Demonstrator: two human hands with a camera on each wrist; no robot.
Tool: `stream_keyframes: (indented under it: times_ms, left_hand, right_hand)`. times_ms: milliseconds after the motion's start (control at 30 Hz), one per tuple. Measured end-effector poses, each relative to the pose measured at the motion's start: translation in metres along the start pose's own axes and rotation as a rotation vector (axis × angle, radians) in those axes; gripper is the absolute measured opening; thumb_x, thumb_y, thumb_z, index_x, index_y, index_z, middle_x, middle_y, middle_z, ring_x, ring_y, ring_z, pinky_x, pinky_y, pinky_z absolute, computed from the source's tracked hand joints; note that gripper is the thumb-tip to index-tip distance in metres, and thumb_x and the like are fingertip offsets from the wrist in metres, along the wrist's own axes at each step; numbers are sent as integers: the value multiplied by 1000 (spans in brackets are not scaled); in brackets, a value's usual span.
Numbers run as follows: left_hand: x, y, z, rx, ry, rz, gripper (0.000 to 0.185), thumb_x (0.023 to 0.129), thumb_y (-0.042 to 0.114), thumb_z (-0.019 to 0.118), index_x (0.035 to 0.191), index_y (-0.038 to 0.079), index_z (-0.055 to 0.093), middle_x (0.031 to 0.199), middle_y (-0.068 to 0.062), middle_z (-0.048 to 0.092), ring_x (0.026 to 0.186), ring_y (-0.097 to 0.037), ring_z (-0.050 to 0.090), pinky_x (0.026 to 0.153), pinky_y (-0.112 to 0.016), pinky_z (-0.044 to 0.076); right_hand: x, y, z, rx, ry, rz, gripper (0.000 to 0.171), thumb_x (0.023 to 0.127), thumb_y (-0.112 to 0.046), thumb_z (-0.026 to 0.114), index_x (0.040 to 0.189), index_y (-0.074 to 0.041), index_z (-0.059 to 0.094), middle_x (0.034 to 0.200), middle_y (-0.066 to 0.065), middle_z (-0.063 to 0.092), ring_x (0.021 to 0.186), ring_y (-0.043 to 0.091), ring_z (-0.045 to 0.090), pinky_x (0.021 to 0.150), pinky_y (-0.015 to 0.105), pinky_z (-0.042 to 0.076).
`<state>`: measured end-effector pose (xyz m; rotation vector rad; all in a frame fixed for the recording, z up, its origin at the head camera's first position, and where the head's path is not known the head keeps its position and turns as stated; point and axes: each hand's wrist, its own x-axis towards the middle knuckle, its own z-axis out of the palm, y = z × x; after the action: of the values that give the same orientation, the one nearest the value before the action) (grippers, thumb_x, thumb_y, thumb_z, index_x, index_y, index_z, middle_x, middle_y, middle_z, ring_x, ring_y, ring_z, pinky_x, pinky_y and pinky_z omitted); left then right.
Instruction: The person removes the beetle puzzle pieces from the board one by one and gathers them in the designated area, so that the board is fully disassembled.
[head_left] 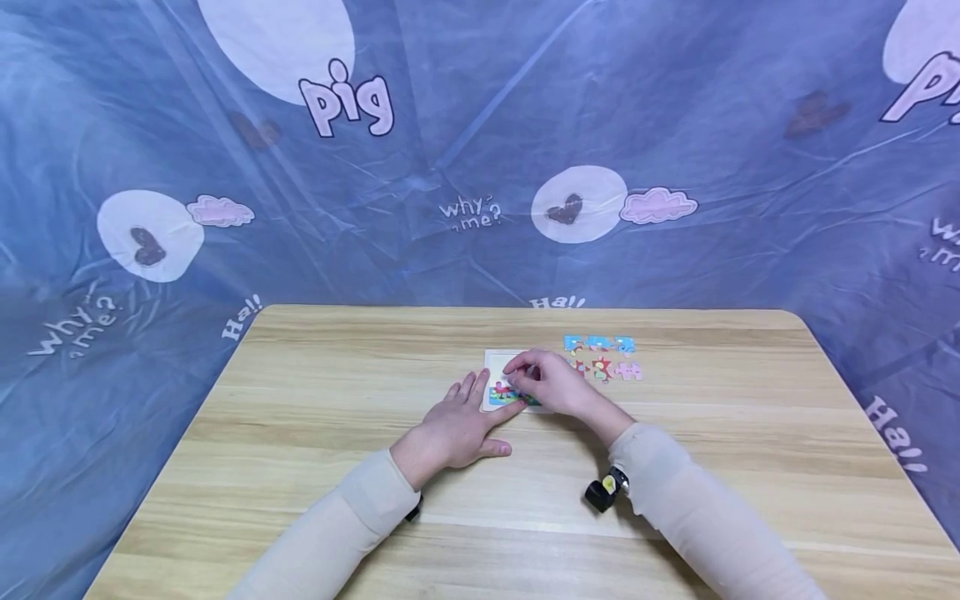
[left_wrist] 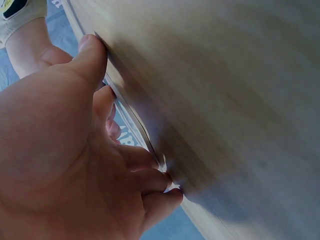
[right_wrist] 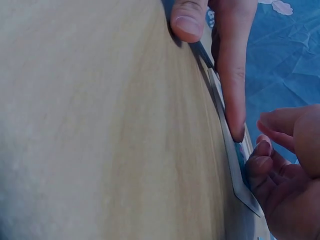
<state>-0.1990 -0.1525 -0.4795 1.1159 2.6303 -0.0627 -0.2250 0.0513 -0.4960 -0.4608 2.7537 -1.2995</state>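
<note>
A small white-framed puzzle board (head_left: 487,360) lies on the table, with colourful picture pieces (head_left: 497,398) along its near side. My left hand (head_left: 459,423) is spread palm down, its index finger on the board's near edge and its other fingertips at the left edge. The thumb stands out over the table. Above the board is my right hand (head_left: 555,383), fingers bent and thumb close to the index finger. In the right wrist view, the right hand (right_wrist: 295,185) is beside the puzzle board (right_wrist: 231,162); whether a piece sits between its fingertips is hidden.
Right of the board, several loose puzzle pieces (head_left: 600,342) lie in two rows, some partly behind the right hand. The wooden table (head_left: 322,367) ends at a blue printed cloth (head_left: 420,267) hanging behind it. A black wrist device (head_left: 602,493) hangs by the right sleeve.
</note>
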Motion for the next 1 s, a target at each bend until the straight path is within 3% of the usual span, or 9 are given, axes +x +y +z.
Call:
stream_keyframes:
  times_ms: [367, 667, 1000]
  left_hand:
    - [-1, -2, 2, -5, -20, -2, 65, 90, 65, 41, 149, 47, 17, 156, -27, 4, 144, -42, 7, 115, -50, 18]
    - [1, -2, 2, 4, -27, -5, 65, 91, 64, 40, 149, 48, 15, 157, -26, 2, 145, -41, 5, 116, -50, 16]
    - [3, -1, 2, 8, -34, -7, 66, 91, 64, 40, 149, 48, 14, 156, -27, 1, 144, -42, 4, 116, -51, 16]
  right_hand:
    - [5, 2, 5, -56, -51, -30, 15, 91, -14, 63, 102, -12, 72, 74, -5, 62, 66, 10, 54, 65, 26, 46]
    - [6, 4, 7, -86, -58, -77, 17, 91, -12, 63, 104, -11, 74, 83, -5, 64, 74, 9, 55, 68, 26, 46]
    - [7, 2, 4, -15, -105, -35, 15, 93, -10, 61, 103, -11, 72, 83, -2, 66, 73, 11, 56, 69, 28, 46]
